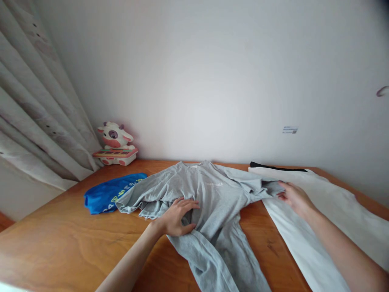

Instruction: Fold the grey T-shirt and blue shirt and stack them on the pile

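Grey shirt (212,202) lies mid-spreading: left hand (178,217) presses flat, fingers splayed; right hand (293,196) pinches its sleeve, due pulling outward.

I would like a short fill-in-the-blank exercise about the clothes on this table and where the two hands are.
1. The left hand presses flat on the ____ T-shirt.
2. The right hand touches that shirt's ____.
3. The folded ____ garment lies near the cow toy.
4. The table is made of ____.

Missing words: grey; sleeve; blue; wood
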{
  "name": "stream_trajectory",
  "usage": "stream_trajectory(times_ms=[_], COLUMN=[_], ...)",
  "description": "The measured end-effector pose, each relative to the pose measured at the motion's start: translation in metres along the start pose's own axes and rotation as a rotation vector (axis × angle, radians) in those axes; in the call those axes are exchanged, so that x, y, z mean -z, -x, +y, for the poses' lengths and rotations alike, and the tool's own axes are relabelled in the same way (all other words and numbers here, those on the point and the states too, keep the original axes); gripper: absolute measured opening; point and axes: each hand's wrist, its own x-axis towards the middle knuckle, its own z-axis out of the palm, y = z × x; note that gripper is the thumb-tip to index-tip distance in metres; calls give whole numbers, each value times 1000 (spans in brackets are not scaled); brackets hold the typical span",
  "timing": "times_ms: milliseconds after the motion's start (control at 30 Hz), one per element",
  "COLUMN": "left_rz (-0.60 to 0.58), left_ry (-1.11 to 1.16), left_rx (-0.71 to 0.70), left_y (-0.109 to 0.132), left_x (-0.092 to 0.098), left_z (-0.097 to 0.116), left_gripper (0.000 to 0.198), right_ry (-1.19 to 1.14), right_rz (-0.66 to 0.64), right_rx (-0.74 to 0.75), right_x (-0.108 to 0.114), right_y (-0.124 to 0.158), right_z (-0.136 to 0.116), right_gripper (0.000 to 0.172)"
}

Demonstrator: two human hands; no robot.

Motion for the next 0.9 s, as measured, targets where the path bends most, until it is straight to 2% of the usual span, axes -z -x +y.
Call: stream_trajectory(times_ms=[100, 167, 233, 300, 367, 433, 500, 600, 667, 800, 900], left_rz=[87, 158, 209, 232, 229, 219, 206, 142, 81, -1, -149], left_ry=[-15, -13, -12, -29, -63, -97, -119, -128, -132, -140, -56], left_rx=[-12, -31, -53, -62, -70, -80, -86, -64, -10, 208, 323], left_y=[-2, -1, 1, 4, 7, 8, 9, 9, 11, 30, 51], left_x=[-6, -10, -12, -11, -10, -10, -10, -10, -6, 14, 35], left_z=[-5, -5, -3, 0, 2, 3, 3, 3, 5, 19, 25], left_gripper=[56, 48, 38, 26, 22, 26, 32, 39, 42, 41, 46], right_ry=[40, 72, 118, 204, 307, 393, 439, 469, 512, 672, 842], right_rz=[209, 258, 149, -62, -184, -254, -333, -428, -442, -418, -401], right_rx=[-76, -61, 101, 375, 549, 614, 579, 494, 502, 522, 486], right_x=[27, 27, 15, -5, -25, -43, -56, -65, -63, -40, -14], right_y=[-4, 9, 34, 66, 98, 123, 138, 141, 134, 117, 106], right_z=[16, 23, 23, 18, 10, 5, 3, 4, 3, 8, 23], right_gripper=[14, 20, 24, 30, 35, 40, 44, 34, 29, 41, 45])
